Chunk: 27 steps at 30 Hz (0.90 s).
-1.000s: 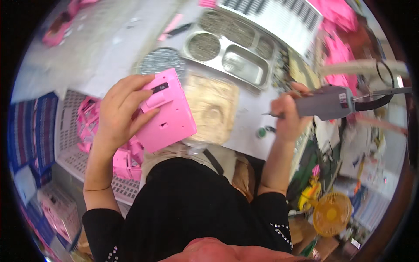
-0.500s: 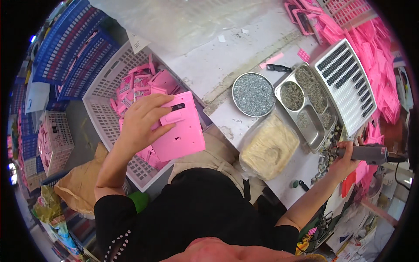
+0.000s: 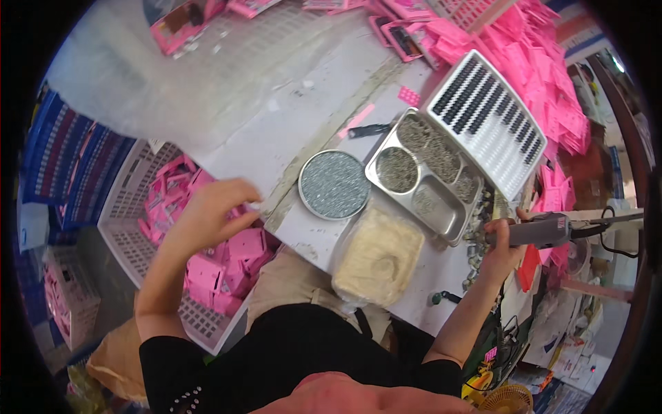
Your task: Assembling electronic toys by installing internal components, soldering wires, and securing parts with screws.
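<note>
My left hand [image 3: 215, 215] is above a white slatted crate [image 3: 118, 228] at the table's left side, thumb and fingers apart, with nothing visible in it. Pink plastic parts [image 3: 224, 265] lie heaped in the crate under that hand. On the right, my right hand [image 3: 503, 252] grips a grey corded electric screwdriver [image 3: 541, 231], its body pointing out to the right. Near it stand a steel compartment tray [image 3: 447, 219] of small screws and a round tin [image 3: 334, 185] full of tiny silvery pieces. A plastic-wrapped yellowish block [image 3: 380, 257] lies at the table's near edge.
A white rack [image 3: 493, 124] with rows of small black parts leans beside the tray. Pink parts [image 3: 514, 65] pile up at the far right. Clear plastic sheeting [image 3: 172, 90] covers the table's far left. Blue crates [image 3: 58, 159] stand on the left; a cord [image 3: 607, 228] trails right.
The pink panel has left my left hand and that hand is now bare over the crate. The view has turned, shifting the table leftward. My right hand still holds the electric screwdriver.
</note>
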{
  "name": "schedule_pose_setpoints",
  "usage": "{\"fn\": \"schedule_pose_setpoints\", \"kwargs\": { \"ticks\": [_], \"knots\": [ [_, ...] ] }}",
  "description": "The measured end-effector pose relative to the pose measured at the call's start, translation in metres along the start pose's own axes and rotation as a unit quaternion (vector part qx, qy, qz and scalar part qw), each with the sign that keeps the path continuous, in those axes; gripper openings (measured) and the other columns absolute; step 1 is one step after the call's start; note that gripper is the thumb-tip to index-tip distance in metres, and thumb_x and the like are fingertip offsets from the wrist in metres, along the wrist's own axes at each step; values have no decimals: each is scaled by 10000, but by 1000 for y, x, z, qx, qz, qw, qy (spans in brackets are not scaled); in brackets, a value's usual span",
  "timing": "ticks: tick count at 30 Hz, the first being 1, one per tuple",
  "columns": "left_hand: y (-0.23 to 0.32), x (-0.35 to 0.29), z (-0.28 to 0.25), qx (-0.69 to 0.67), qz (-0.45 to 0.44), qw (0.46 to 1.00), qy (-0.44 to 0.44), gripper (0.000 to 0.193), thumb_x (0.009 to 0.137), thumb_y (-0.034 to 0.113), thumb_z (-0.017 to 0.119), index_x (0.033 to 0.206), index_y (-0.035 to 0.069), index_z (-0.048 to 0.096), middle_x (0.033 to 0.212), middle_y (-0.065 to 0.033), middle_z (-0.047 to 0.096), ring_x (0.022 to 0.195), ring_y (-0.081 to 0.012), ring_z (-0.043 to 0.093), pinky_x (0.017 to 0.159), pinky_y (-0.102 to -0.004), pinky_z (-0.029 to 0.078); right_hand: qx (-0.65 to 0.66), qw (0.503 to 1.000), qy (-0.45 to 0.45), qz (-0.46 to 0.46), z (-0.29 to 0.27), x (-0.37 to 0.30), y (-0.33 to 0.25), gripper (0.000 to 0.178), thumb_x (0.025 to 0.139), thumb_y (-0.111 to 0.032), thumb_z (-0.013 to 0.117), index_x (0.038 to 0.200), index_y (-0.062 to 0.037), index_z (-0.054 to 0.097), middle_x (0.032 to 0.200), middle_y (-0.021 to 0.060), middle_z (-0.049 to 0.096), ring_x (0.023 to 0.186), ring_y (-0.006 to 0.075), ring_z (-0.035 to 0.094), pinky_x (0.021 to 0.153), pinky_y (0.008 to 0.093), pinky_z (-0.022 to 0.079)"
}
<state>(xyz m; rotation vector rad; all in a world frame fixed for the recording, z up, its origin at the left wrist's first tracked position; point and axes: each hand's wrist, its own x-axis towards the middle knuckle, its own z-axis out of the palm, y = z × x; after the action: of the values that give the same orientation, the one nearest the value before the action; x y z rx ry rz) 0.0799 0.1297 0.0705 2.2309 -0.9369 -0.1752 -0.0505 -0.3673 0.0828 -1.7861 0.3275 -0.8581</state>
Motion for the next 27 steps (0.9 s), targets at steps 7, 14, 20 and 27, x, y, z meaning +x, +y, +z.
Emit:
{"fn": "schedule_pose_setpoints", "kwargs": {
  "ticks": [7, 14, 20, 27],
  "knots": [
    [-91, 349, 63, -455, -185, 865, 98, 493, 922, 263, 745, 1297, -11, 579, 1122, -113, 652, 922, -174, 655, 775, -325, 556, 55, 997, -31, 47, 20, -9, -22, 487, 913, 0, 650, 1342, 42, 425, 836, 95, 605, 735, 172, 613, 719, 316, 511],
    [-135, 561, 120, -497, -258, 784, 269, 314, 786, 302, 891, 874, 96, 670, 699, 8, 587, 566, -107, 540, 466, -329, 417, 113, 989, -59, 75, 1, -21, -19, 535, 893, -25, 714, 1336, 5, 415, 859, 82, 621, 779, 175, 628, 707, 294, 515],
    [-129, 572, 147, -698, -261, 611, 267, 335, 864, 43, 769, 1162, 20, 619, 1136, -157, 680, 910, -295, 722, 706, -507, 628, 93, 992, -29, 76, -16, -15, -10, 526, 900, -51, 722, 1342, -10, 440, 841, 86, 614, 748, 170, 620, 688, 306, 520],
    [-99, 434, 71, -262, -242, 865, 354, 325, 825, 259, 807, 1016, 26, 684, 915, -130, 730, 877, -245, 721, 741, -405, 586, -5, 998, 59, -32, -23, -8, -16, 771, 871, -16, 727, 1517, 1, 306, 1119, 117, 609, 1023, 184, 589, 911, 326, 482]
  ]
}}
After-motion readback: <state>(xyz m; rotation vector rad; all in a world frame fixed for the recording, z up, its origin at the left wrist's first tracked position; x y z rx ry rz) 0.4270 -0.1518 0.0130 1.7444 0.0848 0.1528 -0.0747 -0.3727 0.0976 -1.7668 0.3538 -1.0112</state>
